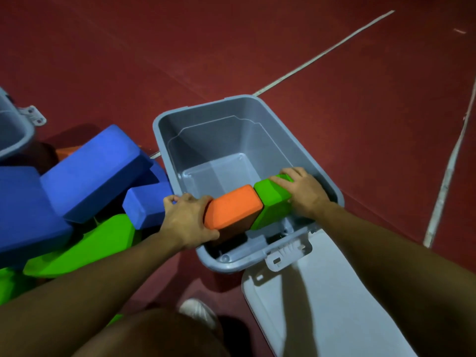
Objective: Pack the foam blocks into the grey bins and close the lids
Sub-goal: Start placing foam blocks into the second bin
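Observation:
An open grey bin [206,109] stands on the red floor, its inside bare at the far end. At its near end my left hand [186,220] grips an orange foam block [233,207] from the left. My right hand [302,190] presses a green foam block [271,199] from the right, so the two blocks sit end to end between my hands, inside the bin's near edge. The bin's pale lid [322,292] hangs open toward me on its hinge.
A pile of blue foam blocks [95,173] and green foam blocks [85,246] lies left of the bin. A second grey bin [13,132] shows at the far left edge. White lines cross the red floor [334,99]. A white shoe [197,311] is below.

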The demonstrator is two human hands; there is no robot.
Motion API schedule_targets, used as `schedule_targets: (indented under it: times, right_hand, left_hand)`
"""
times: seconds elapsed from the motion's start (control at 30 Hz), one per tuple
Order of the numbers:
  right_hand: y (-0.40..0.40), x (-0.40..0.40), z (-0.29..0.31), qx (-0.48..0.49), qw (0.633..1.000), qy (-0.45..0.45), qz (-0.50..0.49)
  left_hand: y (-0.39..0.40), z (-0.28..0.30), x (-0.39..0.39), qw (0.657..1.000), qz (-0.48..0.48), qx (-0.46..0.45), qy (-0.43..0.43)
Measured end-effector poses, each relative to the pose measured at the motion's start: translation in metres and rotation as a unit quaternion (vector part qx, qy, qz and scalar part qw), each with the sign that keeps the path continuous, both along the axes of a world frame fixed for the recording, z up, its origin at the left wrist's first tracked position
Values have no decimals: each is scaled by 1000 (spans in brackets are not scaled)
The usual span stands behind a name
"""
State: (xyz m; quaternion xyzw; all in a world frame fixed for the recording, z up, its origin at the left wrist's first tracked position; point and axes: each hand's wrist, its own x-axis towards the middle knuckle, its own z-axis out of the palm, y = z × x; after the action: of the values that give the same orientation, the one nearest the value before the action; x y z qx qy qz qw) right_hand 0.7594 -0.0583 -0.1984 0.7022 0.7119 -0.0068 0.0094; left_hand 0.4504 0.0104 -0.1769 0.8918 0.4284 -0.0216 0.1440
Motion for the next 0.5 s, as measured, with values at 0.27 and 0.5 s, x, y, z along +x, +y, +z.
schedule_targets:
  times: [0.27,0.5]
  right_hand:
    - [1,-3,-7,-19,1000,-8,3]
    - [4,-2,-21,-21,1000,-8,6]
  left_hand:
    - [3,1,10,993,-27,-4,112]
    - [1,1,16,981,-39,25,191]
